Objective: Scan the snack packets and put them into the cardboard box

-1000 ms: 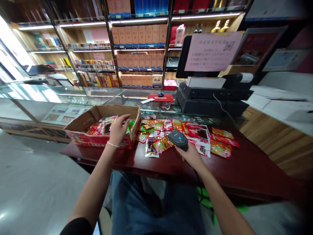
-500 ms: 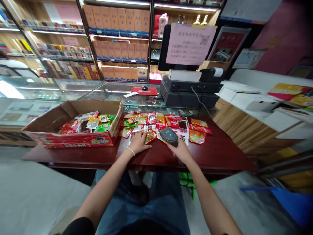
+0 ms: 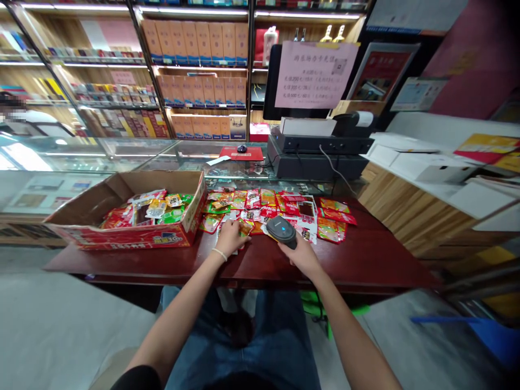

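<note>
My right hand [image 3: 304,255] is wrapped round the handle of a dark grey barcode scanner [image 3: 281,231], whose small blue light shows on top. The scanner's head hangs over the near edge of the spread packets. To its left, my left hand [image 3: 229,237], with a pale band at the wrist, has its fingers curled on a small snack packet [image 3: 245,228]; the fingertips are partly hidden. Red, green and orange snack packets [image 3: 268,197] lie in overlapping rows beyond both hands. More packets [image 3: 154,208] are heaped in an open cardboard box [image 3: 134,240] on the left.
The dark red desk [image 3: 365,265] carries all this. Behind stand a glass counter [image 3: 162,154], a black cash drawer [image 3: 320,162] and a monitor with a pink notice [image 3: 317,76]. White boxes [image 3: 422,168] border the right. A person [image 3: 32,122] is at the far left.
My left hand's fingers have drawn in round the packet, its thumb no longer stretched out over the desk. The scanner stays in my right hand, nearly in place. The view has shifted slightly.
</note>
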The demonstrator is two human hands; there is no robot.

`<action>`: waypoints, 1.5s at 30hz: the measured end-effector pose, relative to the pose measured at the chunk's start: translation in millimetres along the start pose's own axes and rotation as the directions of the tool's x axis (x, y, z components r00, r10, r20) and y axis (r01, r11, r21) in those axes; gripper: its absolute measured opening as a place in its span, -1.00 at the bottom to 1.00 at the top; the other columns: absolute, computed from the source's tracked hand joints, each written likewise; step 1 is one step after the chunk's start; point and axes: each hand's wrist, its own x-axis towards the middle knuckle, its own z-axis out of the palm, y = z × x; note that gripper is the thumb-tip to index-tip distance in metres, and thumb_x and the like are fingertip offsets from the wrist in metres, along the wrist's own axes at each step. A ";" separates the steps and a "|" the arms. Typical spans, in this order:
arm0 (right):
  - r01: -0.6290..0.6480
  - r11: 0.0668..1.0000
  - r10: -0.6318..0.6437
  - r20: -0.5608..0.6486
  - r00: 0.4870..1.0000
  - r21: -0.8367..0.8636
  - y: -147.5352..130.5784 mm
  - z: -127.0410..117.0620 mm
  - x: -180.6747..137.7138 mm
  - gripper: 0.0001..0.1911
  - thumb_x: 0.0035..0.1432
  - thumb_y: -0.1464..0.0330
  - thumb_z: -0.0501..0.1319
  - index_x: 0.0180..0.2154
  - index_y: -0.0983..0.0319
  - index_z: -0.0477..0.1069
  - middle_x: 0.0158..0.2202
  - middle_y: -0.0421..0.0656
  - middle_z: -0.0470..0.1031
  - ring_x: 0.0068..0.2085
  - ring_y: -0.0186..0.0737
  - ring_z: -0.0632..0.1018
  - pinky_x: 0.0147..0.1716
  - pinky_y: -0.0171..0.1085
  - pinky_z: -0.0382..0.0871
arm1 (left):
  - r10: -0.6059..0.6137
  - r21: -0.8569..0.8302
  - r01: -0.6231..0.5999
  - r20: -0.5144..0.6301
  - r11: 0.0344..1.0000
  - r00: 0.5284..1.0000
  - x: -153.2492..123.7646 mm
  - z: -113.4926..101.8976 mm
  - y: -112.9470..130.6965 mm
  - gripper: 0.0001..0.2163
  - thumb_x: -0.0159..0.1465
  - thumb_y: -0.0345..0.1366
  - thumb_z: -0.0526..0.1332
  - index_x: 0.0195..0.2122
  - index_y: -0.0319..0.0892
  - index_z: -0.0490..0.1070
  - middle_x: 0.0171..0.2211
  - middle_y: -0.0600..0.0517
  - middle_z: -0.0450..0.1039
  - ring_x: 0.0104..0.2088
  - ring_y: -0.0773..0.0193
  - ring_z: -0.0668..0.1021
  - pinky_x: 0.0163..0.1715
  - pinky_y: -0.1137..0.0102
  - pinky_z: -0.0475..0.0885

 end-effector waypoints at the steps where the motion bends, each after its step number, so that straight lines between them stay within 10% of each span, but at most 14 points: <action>1: -0.003 1.000 0.003 0.004 1.000 -0.002 -0.1 -0.1 -0.1 -0.52 0.09 0.15 0.27 0.03 0.16 0.37 -0.54 -0.28 0.49 -0.73 -0.32 0.38 -0.75 -0.35 0.26 | -0.019 0.000 0.019 0.012 1.000 1.000 1.3 -0.1 -1.7 -0.47 0.00 -0.05 0.45 -0.04 -0.18 0.46 -0.11 -0.16 0.38 -0.05 -0.04 0.47 -0.01 0.19 0.36; 8: -0.006 0.999 0.006 0.004 1.000 -0.048 -3.3 -1.2 -0.6 -0.49 0.09 0.18 0.27 0.07 0.17 0.33 -0.53 -0.28 0.48 -0.73 -0.31 0.39 -0.73 -0.33 0.27 | -0.097 -0.046 0.098 0.027 0.994 0.995 3.6 0.4 -8.0 -0.20 -0.11 -0.13 0.50 0.18 -0.16 0.33 0.07 -0.25 0.36 0.12 -0.16 0.40 0.11 0.12 0.27; 13: -0.009 0.998 0.010 0.008 1.000 -0.054 -7.6 -2.8 -2.9 -0.48 0.10 0.19 0.26 0.08 0.20 0.34 -0.53 -0.28 0.48 -0.72 -0.31 0.40 -0.72 -0.33 0.28 | -0.085 -0.377 0.088 0.024 0.922 0.996 1.2 -6.7 -13.1 -0.18 -0.06 -0.30 0.46 0.26 -0.16 0.24 0.05 -0.21 0.47 0.07 -0.08 0.48 0.06 0.18 0.34; 25: 0.062 0.984 -0.051 -0.069 0.996 0.168 -37.5 15.7 8.7 -0.52 0.09 0.12 0.28 -0.01 0.18 0.29 -0.54 -0.30 0.45 -0.74 -0.35 0.37 -0.75 -0.35 0.27 | -0.332 -0.982 0.009 -0.054 0.188 0.942 22.3 2.4 -13.9 -0.64 0.06 -0.13 0.40 -0.20 -0.26 0.50 -0.32 -0.04 0.60 -0.35 0.29 0.58 -0.32 0.44 0.44; 39: 0.076 0.986 -0.080 0.016 0.997 0.150 -42.7 37.6 12.0 -0.61 0.09 0.16 0.26 -0.07 0.18 0.36 -0.62 -0.31 0.42 -0.75 -0.32 0.37 -0.77 -0.36 0.21 | -0.312 -0.964 -0.010 -0.096 0.266 0.945 15.4 4.0 -15.0 -0.69 0.06 -0.14 0.38 -0.26 -0.24 0.50 -0.35 -0.02 0.59 -0.35 0.27 0.58 -0.29 0.42 0.43; 45: 0.112 0.981 -0.109 -0.029 0.994 0.159 -61.5 29.2 15.2 -0.68 0.06 0.14 0.31 -0.23 0.21 0.39 -0.67 -0.30 0.39 -0.72 -0.28 0.40 -0.70 -0.33 0.26 | -0.226 -0.865 -0.090 -0.227 0.493 0.947 10.0 -72.7 -1.7 -0.74 0.12 -0.14 0.34 -0.24 -0.19 0.53 -0.30 -0.04 0.61 -0.26 0.19 0.61 -0.21 0.36 0.47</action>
